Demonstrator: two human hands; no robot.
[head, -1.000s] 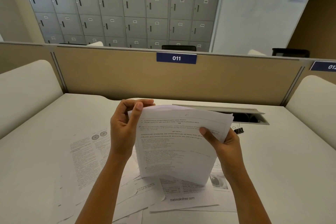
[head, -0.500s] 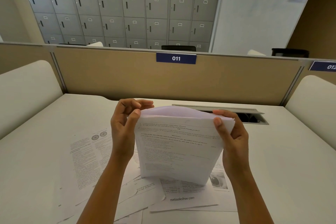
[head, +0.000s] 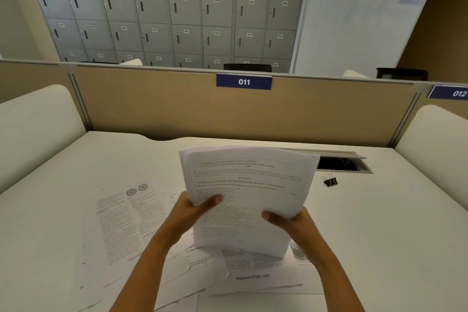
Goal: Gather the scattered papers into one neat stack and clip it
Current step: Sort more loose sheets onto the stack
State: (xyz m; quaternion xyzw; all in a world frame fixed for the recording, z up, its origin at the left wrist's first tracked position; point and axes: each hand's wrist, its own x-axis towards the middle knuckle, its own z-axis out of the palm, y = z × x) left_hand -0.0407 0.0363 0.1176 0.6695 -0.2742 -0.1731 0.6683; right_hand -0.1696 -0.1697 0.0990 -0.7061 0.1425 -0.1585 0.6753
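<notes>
Left hand [head: 189, 210] and right hand [head: 295, 221] slid down the paper stack [head: 249, 185] from its top corners.

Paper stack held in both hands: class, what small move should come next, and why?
Probably tap the paper stack edge-down on the desk to square it: the left hand and right hand hold it upright, its top-left edges look staggered, and loose sheets lie ungathered.

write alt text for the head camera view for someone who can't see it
A left hand and right hand grip a stack of printed papers by its side edges, upright over a white desk. Loose sheets lie scattered beneath and to its left, and a black binder clip sits to the right. A tan divider labelled 011 stands behind.
</notes>
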